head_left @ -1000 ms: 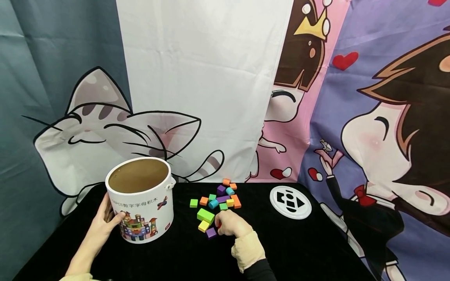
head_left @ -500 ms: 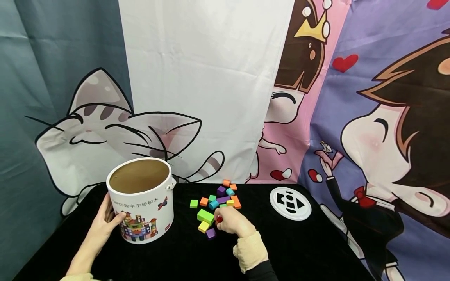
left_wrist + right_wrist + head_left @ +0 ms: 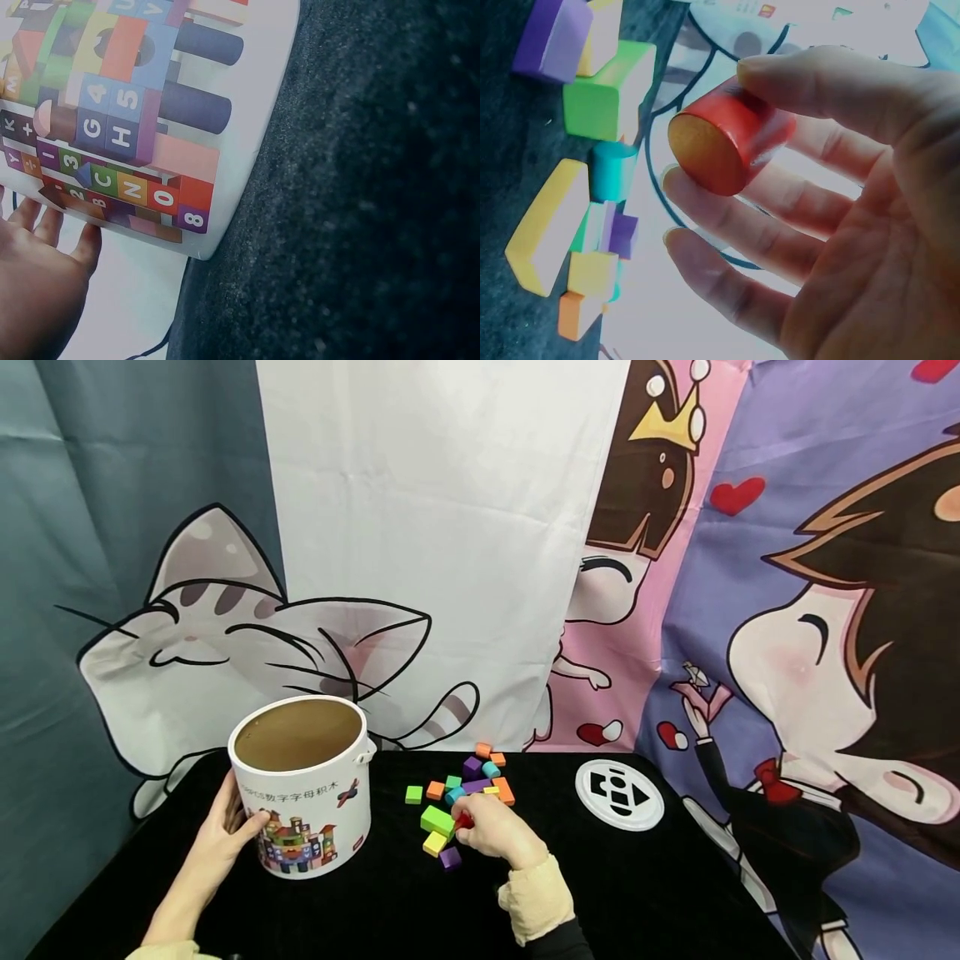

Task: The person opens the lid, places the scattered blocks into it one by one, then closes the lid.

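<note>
A white bucket (image 3: pixel 307 802), printed with pictures of building blocks, stands upright at the left of the black tabletop. My left hand (image 3: pixel 228 822) holds its left side, thumb across the front and the other fingers round the side; the left wrist view shows fingertips (image 3: pixel 88 244) at the printed wall. Over the block pile, my right hand (image 3: pixel 498 835) pinches a red cylinder block (image 3: pixel 720 135) between thumb and fingers. Close to that hand lie a lime-green block (image 3: pixel 437 820), a yellow block (image 3: pixel 434 843) and a purple block (image 3: pixel 450 858).
Several more coloured blocks, among them an orange block (image 3: pixel 505 792) and a teal cylinder (image 3: pixel 454 795), are scattered behind the right hand. A round white lid (image 3: pixel 647 810) with shaped cut-outs lies to the right. A printed curtain (image 3: pixel 450 568) hangs behind the table.
My right hand has lifted slightly with the red cylinder block, which now shows more between the fingers. The left hand and the bucket keep their places.
</note>
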`<control>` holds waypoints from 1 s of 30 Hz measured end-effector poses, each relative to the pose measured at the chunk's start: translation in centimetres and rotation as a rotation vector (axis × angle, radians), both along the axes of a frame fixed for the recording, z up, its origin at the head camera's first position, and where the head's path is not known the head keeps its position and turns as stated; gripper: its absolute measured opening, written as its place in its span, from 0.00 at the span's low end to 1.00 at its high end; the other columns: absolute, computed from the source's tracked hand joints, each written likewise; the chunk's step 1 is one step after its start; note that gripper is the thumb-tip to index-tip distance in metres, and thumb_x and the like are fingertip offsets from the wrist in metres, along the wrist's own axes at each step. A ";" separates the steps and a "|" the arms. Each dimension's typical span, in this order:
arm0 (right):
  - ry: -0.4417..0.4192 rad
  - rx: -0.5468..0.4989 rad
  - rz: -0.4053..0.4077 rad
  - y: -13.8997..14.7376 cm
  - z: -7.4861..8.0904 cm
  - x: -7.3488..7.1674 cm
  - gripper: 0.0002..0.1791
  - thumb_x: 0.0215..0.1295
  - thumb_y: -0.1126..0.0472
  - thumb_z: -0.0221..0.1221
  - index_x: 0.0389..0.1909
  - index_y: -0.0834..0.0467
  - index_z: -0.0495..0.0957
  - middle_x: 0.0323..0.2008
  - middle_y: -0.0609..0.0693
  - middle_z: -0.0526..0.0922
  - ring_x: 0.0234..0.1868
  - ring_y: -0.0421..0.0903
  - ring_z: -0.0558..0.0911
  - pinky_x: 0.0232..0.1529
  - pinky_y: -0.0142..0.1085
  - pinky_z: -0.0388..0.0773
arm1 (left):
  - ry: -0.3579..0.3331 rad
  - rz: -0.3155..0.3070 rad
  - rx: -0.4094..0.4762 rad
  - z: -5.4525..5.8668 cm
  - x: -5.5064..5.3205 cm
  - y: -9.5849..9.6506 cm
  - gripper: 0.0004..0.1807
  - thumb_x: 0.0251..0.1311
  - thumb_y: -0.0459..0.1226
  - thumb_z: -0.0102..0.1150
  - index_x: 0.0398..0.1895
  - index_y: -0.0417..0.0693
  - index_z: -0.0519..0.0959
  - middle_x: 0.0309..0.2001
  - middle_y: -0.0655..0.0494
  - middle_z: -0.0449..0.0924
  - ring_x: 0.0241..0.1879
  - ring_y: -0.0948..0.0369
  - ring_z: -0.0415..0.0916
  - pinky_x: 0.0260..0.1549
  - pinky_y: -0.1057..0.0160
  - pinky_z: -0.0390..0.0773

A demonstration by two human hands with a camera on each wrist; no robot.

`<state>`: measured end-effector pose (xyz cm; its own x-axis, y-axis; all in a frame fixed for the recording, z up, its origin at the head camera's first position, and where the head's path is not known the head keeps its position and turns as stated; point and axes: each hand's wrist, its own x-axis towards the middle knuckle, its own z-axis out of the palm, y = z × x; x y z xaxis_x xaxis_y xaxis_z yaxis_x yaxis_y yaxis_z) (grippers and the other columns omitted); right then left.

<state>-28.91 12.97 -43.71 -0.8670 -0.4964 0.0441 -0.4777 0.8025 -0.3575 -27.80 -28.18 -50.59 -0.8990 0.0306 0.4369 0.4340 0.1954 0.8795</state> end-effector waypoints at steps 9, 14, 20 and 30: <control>0.069 -0.020 0.059 -1.5 1.2 1.3 0.10 0.59 0.65 0.65 0.42 0.57 0.81 0.33 0.42 0.78 0.31 0.36 0.73 0.34 0.28 0.74 | -0.001 -0.004 -0.002 0.2 -0.2 0.1 0.48 0.69 0.27 0.52 0.79 0.64 0.34 0.79 0.54 0.32 0.70 0.75 0.41 0.59 0.83 0.50; 0.132 0.006 0.117 -2.7 1.9 2.1 0.08 0.62 0.63 0.64 0.42 0.54 0.81 0.35 0.42 0.79 0.35 0.36 0.73 0.36 0.27 0.74 | -0.002 -0.001 0.004 0.1 -0.1 0.2 0.48 0.69 0.27 0.52 0.79 0.63 0.34 0.78 0.51 0.32 0.70 0.75 0.41 0.59 0.83 0.50; 0.174 -0.026 0.180 -4.2 2.7 2.8 0.09 0.63 0.61 0.64 0.43 0.53 0.81 0.36 0.39 0.78 0.35 0.33 0.73 0.38 0.25 0.73 | 0.005 -0.002 0.009 0.2 0.0 0.1 0.48 0.68 0.26 0.52 0.79 0.63 0.36 0.78 0.52 0.33 0.70 0.75 0.42 0.59 0.83 0.50; 0.358 -0.016 0.272 -7.8 8.9 2.7 0.09 0.60 0.60 0.66 0.42 0.51 0.81 0.33 0.39 0.75 0.34 0.34 0.73 0.36 0.23 0.71 | -0.001 -0.002 0.036 0.1 0.1 0.3 0.48 0.68 0.27 0.53 0.79 0.63 0.36 0.78 0.49 0.32 0.70 0.74 0.42 0.60 0.83 0.50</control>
<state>-26.19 5.13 -34.78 -0.6335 -0.7011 0.3273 -0.7665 0.6263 -0.1422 -27.72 -27.89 -50.54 -0.8996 0.0165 0.4364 0.4331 0.1633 0.8865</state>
